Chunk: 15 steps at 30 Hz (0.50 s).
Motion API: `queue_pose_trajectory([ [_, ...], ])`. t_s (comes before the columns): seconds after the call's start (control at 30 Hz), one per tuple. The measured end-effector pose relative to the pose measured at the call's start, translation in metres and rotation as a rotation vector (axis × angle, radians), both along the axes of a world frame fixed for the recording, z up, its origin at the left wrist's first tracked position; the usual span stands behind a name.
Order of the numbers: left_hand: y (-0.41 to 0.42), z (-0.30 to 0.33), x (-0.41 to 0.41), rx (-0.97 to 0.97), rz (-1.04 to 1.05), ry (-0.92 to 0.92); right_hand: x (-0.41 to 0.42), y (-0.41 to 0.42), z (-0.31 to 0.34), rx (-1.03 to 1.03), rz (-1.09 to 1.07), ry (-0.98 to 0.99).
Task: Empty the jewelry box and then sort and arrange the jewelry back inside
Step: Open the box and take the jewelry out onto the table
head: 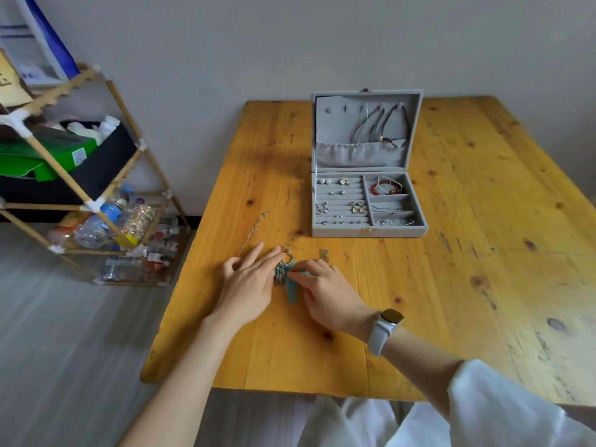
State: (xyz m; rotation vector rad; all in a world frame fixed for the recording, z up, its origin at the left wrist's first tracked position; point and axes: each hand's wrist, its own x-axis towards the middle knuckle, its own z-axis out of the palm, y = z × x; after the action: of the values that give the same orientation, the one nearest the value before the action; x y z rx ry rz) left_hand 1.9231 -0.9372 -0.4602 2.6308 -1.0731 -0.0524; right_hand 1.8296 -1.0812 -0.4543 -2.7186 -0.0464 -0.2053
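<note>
The grey jewelry box stands open on the wooden table. Necklaces hang in its lid, earrings sit in the left slots, and red bead bracelets lie in the right compartment. Near the table's front, both hands meet over a turquoise feather earring with silver dangles. My right hand pinches the earring's top. Beside it, the fingertips of my left hand touch the dangles. A thin silver chain lies on the wood left of the hands.
A small metal piece lies on the table just beyond my right hand. A bamboo shelf with bottles and boxes stands on the floor at the left. The table's left edge runs close to my left hand.
</note>
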Motion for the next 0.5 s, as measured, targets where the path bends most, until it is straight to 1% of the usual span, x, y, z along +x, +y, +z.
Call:
queue_pose_trajectory([
  [0.07, 0.0, 0.002, 0.006, -0.032, -0.016, 0.026, 0.005, -0.001, 0.004, 0.031, 0.014, 0.012],
  [0.17, -0.001, 0.005, 0.008, -0.172, -0.018, 0.036, 0.006, -0.004, 0.013, 0.147, -0.009, -0.035],
  [0.27, -0.013, 0.016, 0.015, -0.285, 0.03, 0.025, 0.007, -0.024, 0.031, 0.216, -0.105, -0.09],
  [0.4, -0.059, 0.057, 0.036, -0.391, 0.071, 0.021, 0.028, -0.072, 0.058, 0.241, -0.239, -0.102],
  [0.5, -0.106, 0.085, 0.056, -0.395, 0.025, -0.083, 0.052, -0.115, 0.075, 0.297, -0.376, -0.156],
])
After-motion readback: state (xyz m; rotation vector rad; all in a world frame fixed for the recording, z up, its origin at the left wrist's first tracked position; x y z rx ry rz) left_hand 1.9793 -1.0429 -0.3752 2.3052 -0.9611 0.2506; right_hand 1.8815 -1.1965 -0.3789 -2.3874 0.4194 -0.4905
